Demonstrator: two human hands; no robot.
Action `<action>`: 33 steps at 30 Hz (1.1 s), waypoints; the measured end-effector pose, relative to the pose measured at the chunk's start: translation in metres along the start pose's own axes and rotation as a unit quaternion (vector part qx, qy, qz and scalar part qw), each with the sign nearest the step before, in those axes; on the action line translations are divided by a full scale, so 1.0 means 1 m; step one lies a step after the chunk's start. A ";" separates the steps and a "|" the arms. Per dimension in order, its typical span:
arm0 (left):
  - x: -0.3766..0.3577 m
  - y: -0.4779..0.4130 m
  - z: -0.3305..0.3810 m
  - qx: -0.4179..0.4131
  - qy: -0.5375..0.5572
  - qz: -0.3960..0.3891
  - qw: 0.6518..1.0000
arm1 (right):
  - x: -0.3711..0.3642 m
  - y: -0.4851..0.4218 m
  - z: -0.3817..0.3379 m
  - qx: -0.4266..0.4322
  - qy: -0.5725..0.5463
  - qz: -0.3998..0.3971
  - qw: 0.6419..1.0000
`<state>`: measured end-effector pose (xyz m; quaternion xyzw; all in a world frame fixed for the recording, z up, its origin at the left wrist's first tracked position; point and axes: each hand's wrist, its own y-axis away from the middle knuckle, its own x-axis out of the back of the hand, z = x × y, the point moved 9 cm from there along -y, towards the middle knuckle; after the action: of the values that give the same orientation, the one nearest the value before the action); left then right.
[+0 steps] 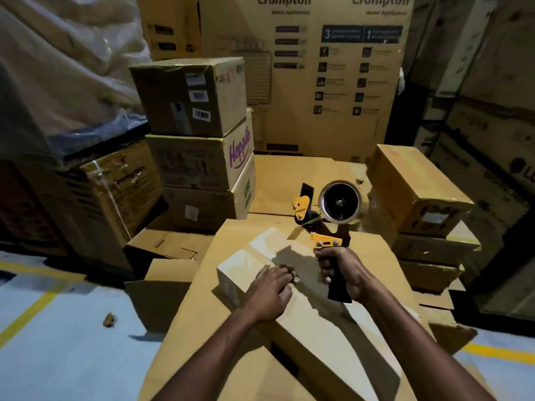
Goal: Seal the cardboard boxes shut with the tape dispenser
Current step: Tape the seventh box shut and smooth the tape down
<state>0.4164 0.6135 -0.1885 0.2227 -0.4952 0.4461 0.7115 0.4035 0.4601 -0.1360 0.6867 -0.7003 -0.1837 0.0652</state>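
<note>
Holding the small cardboard box (318, 331) flat on the larger carton (179, 357) serving as desk, flaps down. Judged early in the sealing: no tape strip plainly seen along the seam, so the run across the top probably left to do, with the stacked boxes (197, 157) perhaps to follow. Left grip (269, 287) resting on the box top, fingers bent; pinching a tape end or not, cannot tell. Right grip (340, 273) closed tight round the handle of the tape dispenser (327, 215), held upright at the box's far end.
</note>
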 end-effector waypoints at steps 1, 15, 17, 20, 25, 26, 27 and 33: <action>-0.001 0.000 -0.003 0.003 0.016 0.004 1.000 | -0.004 -0.002 -0.002 0.006 0.021 0.008 1.000; 0.013 -0.031 -0.084 0.299 0.719 0.055 0.625 | -0.034 -0.026 -0.013 0.004 0.144 0.063 0.988; 0.012 -0.037 -0.084 0.333 0.766 -0.013 0.549 | -0.037 -0.033 -0.014 0.001 0.161 0.063 0.985; 0.021 -0.046 -0.083 0.348 0.781 -0.051 0.516 | -0.043 -0.041 -0.015 -0.002 0.187 0.058 0.981; 0.027 -0.053 -0.096 0.382 0.766 -0.028 0.516 | -0.048 -0.049 -0.016 0.006 0.238 0.046 0.970; 0.027 -0.052 -0.097 0.386 0.765 -0.024 0.514 | -0.048 -0.050 -0.016 0.009 0.244 0.048 0.969; 0.028 -0.051 -0.100 0.390 0.764 -0.019 0.513 | -0.048 -0.052 -0.015 0.010 0.248 0.047 0.968; 0.036 -0.052 -0.119 0.395 0.729 0.005 0.559 | -0.051 -0.056 -0.005 -0.006 0.268 0.041 0.963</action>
<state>0.5249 0.6929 -0.1990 0.0775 0.4173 0.6103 0.6689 0.4602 0.5101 -0.1425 0.6808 -0.6838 0.0054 0.2624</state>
